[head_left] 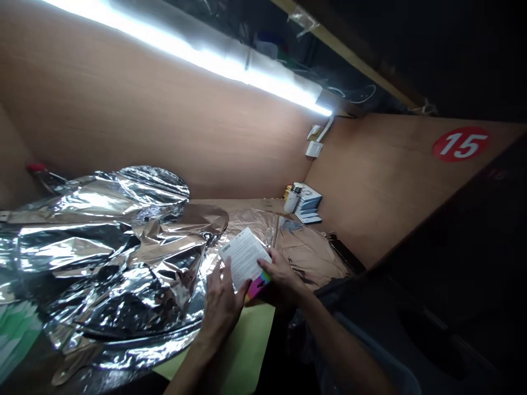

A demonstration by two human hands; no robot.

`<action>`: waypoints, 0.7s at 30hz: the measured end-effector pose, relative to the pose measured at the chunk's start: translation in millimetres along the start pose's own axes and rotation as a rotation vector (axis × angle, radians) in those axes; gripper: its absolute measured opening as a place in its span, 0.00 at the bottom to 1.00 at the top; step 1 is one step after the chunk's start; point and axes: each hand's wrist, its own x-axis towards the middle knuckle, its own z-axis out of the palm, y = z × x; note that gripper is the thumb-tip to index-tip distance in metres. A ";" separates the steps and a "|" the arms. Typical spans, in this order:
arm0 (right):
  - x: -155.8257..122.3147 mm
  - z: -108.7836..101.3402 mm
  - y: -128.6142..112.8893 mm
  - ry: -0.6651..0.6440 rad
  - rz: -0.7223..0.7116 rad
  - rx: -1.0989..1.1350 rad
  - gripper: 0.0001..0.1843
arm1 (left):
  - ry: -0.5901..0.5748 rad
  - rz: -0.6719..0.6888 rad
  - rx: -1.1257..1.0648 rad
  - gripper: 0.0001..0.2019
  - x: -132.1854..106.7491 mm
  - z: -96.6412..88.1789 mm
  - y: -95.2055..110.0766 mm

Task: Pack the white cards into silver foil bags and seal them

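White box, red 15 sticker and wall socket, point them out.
White box (245,255), head view, on its printed face.
Red 15 sticker (461,144), head view, on its middle.
Wall socket (314,149), head view, on its front plate.

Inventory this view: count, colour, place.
box: one, white, multicoloured end, in hands
foil-like film: uncountable, silver, left to centre
sheet: one, yellow-green, under hands
bundle: one, green-white, bottom left
bottle: one, red-capped, far left
flask: one, white, back corner
stack: one, white-blue, beside flask
lamp: one, white, top
socket: one, white, back corner
sign "15": one, red, right panel
panels: at least two, brown, back, right
left hand: one, bare, on box
right hand: one, bare, on box
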 end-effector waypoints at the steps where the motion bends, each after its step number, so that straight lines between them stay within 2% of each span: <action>1: -5.4 0.8 -2.7 -0.008 -0.026 0.168 0.16 | 0.017 -0.130 -0.102 0.36 6.4 5.0 4.0; 2: -11.5 0.5 -5.0 -0.013 -0.053 0.333 0.17 | -0.010 -0.239 -0.245 0.38 10.7 6.8 8.4; 4: -24.7 -5.2 -8.2 0.044 -0.098 0.537 0.20 | -0.153 -0.351 -0.535 0.33 12.8 2.8 18.1; 5: -31.6 -11.1 -9.0 0.115 -0.104 0.556 0.22 | -0.196 -0.341 -0.601 0.28 11.1 -1.6 22.4; 6: -38.8 -18.9 -9.2 0.186 -0.086 0.563 0.25 | -0.194 -0.272 -0.592 0.23 8.7 -6.7 25.5; 7: -46.2 -28.2 -9.0 0.216 -0.039 0.596 0.28 | -0.150 -0.146 -0.513 0.18 6.3 -11.8 27.1; 8: -54.1 -38.4 -8.5 0.174 0.034 0.668 0.32 | -0.087 0.032 -0.396 0.14 4.7 -16.4 27.1; 9: -62.2 -48.5 -7.9 0.070 0.119 0.776 0.36 | -0.032 0.233 -0.271 0.13 4.5 -20.0 25.8; 11: -77.9 -65.4 -6.7 -0.184 0.234 1.008 0.40 | -0.004 0.590 -0.074 0.22 8.5 -23.7 21.7; 12: -84.8 -70.7 -6.3 -0.254 0.241 1.093 0.40 | -0.016 0.704 0.000 0.27 12.1 -23.8 20.0; 14: -94.4 -73.4 -5.2 -0.262 0.185 1.187 0.38 | -0.023 0.800 0.126 0.32 20.7 -21.7 19.4; 16: -96.1 -67.6 -3.1 -0.245 0.155 1.182 0.38 | 0.017 0.804 0.230 0.33 29.5 -18.0 22.9; 18: -85.2 -62.1 -0.1 -0.199 0.195 1.099 0.37 | 0.064 0.785 0.325 0.32 37.5 -13.7 28.6; 19: -73.3 -63.5 1.7 -0.117 0.204 1.039 0.35 | 0.100 0.765 0.379 0.33 40.9 -11.2 31.1; 21: -34.7 -81.9 5.4 0.167 0.144 0.907 0.27 | 0.181 0.720 0.472 0.36 45.2 -5.2 32.4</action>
